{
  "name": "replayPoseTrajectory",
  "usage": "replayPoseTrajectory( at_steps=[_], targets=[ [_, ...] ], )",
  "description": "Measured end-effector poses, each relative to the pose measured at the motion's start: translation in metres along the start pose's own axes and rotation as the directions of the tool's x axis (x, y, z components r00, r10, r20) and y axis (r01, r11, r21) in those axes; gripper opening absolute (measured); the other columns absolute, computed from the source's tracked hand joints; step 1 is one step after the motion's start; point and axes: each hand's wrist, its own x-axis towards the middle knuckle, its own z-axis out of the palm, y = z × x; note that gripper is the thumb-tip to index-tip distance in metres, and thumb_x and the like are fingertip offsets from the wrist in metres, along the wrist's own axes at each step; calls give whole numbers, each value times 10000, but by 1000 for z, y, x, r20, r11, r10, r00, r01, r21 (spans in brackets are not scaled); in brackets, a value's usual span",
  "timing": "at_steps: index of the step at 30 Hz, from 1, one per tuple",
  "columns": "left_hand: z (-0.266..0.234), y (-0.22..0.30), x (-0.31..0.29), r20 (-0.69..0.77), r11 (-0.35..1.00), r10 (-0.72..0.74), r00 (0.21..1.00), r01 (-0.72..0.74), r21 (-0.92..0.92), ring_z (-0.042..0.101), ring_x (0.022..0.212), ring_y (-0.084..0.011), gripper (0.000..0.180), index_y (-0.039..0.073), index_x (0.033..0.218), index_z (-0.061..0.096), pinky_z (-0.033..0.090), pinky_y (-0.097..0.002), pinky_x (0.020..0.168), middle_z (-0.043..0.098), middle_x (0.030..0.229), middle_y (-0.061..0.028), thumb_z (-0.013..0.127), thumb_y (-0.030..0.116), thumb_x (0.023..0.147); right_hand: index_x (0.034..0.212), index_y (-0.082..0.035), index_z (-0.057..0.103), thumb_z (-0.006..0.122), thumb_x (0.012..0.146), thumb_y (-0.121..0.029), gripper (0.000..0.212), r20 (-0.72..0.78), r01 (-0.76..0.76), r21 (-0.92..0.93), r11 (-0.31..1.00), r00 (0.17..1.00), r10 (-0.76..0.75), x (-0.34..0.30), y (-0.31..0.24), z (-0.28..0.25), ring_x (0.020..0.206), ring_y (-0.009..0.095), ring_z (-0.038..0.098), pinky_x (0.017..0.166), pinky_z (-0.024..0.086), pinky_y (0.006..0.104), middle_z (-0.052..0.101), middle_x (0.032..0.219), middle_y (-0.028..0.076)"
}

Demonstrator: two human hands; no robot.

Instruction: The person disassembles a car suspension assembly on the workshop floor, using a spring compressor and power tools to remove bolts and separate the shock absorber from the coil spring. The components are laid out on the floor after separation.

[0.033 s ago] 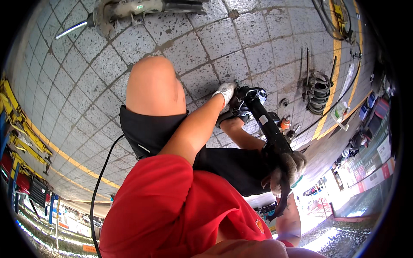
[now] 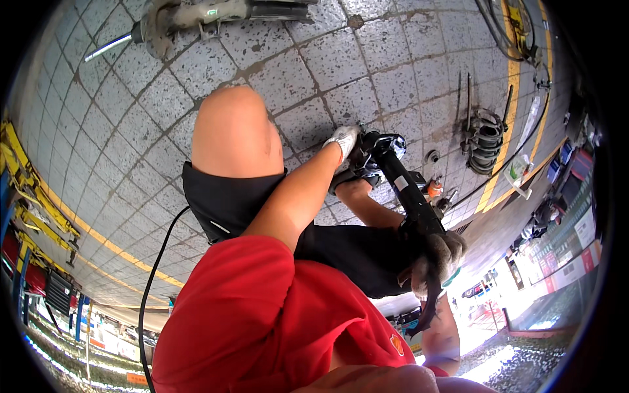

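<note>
A black shock absorber strut [image 2: 407, 190] slants across my right leg, its bracket end out past my foot and its other end by my right thigh. My left hand [image 2: 343, 139], in a white glove, is closed on the bracket end; its fingertips are partly hidden behind the metal. At the near end my right hand [image 2: 444, 255], in a dirty grey glove, wraps round the strut. A dark curved flange [image 2: 430, 304] sticks out below that hand.
A worn, dirty strut [image 2: 203, 14] with a shiny rod lies on the tiled floor ahead. To the right are a coil spring [image 2: 486, 141] with long rods, a small round part [image 2: 432, 156], an orange-capped bottle [image 2: 435, 188] and a cable. Yellow lift arms [image 2: 33, 209] stand at the left.
</note>
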Motion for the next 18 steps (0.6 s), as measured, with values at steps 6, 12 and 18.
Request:
replayPoseTrajectory(
  at_steps=[6,12,18],
  targets=[
    [5,24,-15,82,955,-225,971,236,-177,745,933,-333,446,18,1168,749,596,-475,801,769,1056,-215,502,367,1041,1093,-92,692,633,792,-242,341,45,45,-28,999,998,-43,18,-11,1,983,359,593,927,497,555,622,1015,102],
    [31,29,-24,351,576,-311,883,469,-669,664,758,-295,560,111,987,657,575,-492,688,666,833,-119,403,605,1064,1061,-85,689,628,822,-230,286,-53,32,50,998,998,-30,19,10,5,964,346,606,913,497,526,632,1017,105],
    [39,-9,5,378,501,-240,894,448,-741,694,876,-337,721,134,1078,675,578,-563,795,728,995,-138,430,806,992,995,-37,693,628,825,-290,312,-34,58,-27,998,998,-59,16,8,8,840,350,613,810,500,493,642,871,139]
  ],
)
